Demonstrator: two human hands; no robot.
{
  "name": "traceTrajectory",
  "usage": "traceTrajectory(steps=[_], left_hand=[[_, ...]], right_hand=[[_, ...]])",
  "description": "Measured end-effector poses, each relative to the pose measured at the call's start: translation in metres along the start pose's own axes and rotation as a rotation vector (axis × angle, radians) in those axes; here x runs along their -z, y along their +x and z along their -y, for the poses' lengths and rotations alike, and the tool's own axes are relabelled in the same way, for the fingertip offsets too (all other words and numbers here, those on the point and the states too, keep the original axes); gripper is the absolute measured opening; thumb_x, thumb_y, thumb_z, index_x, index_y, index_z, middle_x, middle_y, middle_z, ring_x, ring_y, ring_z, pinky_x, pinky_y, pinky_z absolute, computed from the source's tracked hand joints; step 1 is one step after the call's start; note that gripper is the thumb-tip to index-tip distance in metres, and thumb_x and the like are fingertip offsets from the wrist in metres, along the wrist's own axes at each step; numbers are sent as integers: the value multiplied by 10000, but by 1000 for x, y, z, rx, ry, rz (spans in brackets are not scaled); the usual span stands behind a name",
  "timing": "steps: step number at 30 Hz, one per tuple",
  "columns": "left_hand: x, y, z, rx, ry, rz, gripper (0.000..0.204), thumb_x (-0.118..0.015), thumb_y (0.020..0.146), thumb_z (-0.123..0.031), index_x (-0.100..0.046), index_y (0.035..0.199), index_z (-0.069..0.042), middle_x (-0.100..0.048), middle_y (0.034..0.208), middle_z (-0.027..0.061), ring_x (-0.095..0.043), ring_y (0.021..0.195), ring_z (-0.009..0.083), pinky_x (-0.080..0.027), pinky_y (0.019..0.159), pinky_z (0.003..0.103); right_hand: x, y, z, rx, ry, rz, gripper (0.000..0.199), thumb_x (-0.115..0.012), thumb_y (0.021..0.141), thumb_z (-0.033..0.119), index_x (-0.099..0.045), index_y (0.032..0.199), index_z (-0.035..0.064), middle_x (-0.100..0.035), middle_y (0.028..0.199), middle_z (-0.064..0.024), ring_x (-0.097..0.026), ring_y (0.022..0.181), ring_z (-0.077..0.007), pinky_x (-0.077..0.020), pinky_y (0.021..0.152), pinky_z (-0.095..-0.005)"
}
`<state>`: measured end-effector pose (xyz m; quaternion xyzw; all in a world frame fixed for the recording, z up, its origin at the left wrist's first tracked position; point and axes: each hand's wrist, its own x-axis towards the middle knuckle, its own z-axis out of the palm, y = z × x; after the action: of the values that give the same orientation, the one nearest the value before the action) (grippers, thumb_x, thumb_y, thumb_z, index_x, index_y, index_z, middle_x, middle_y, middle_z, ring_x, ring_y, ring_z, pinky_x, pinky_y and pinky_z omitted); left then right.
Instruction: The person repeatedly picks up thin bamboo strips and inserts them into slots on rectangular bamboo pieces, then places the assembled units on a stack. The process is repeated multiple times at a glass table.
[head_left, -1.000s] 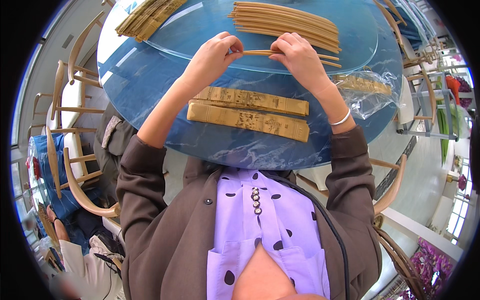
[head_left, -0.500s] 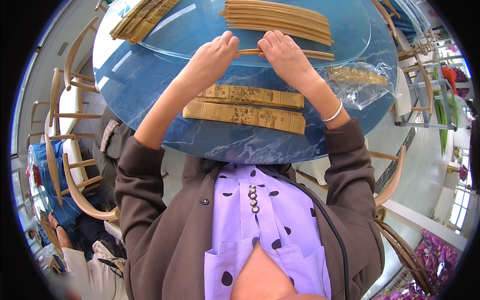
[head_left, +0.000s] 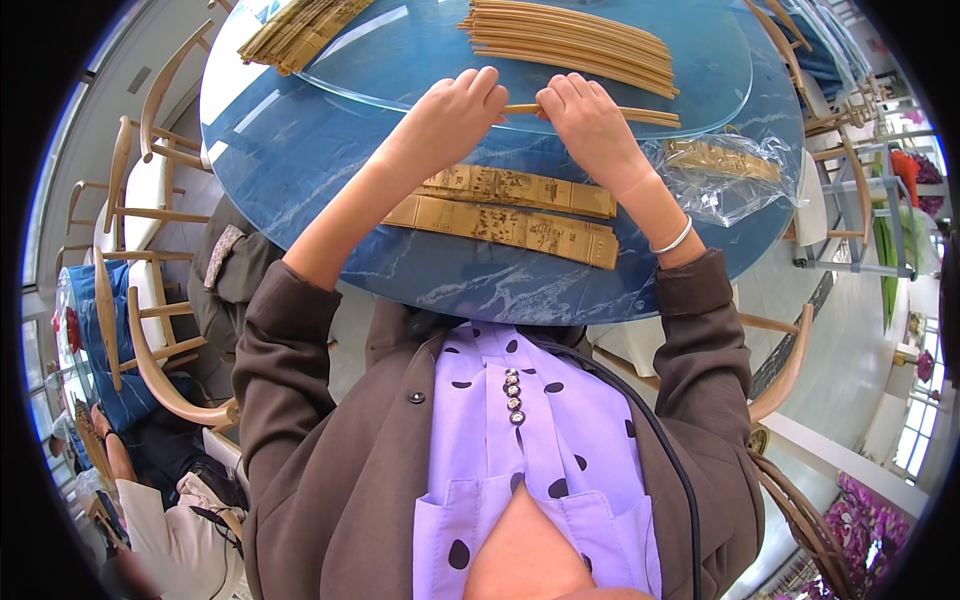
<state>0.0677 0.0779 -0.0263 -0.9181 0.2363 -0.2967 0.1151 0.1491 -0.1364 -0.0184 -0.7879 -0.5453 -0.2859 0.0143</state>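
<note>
While the round blue marbled table (head_left: 330, 170) fills the upper half of the view, a clear glass turntable (head_left: 420, 50) sits on it toward twelve o'clock. On the glass, at one o'clock, lies a row of bamboo sticks (head_left: 570, 40); another bundle of bamboo strips (head_left: 300, 30) lies at eleven o'clock. Two flat engraved bamboo slats (head_left: 510, 215) lie side by side on the table at the near edge, beneath the forearms. A crumpled clear plastic bag (head_left: 725, 170) holding more slats rests at three o'clock. The left hand (head_left: 450, 115) and the right hand (head_left: 590, 125) sit close together at the turntable's near rim, both closed around one thin bamboo stick (head_left: 640, 115), which juts out toward three o'clock.
</note>
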Motion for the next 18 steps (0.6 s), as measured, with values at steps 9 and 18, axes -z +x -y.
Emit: traceTrajectory(steps=[9, 18], left_hand=[[71, 11, -8, 238, -219, -661, 517, -819, 808, -279, -581, 1203, -47, -577, 1161, 89, -576, 981, 234, -506, 835, 338], [27, 32, -80, -82, -601, 149, 360, -737, 877, -311, -666, 1086, -28, -595, 1055, 70, -560, 1052, 242, -480, 945, 373]], right_hand=[[85, -11, -8, -350, 472, -431, 190, -572, 1024, 250, -516, 1000, 70, -496, 731, -36, -560, 614, -162, -456, 556, -296], [118, -72, 12, -825, 1310, -699, 685, -252, 998, 733, -426, 791, 103, -285, 644, 37, -192, 523, -69, -145, 464, -245]])
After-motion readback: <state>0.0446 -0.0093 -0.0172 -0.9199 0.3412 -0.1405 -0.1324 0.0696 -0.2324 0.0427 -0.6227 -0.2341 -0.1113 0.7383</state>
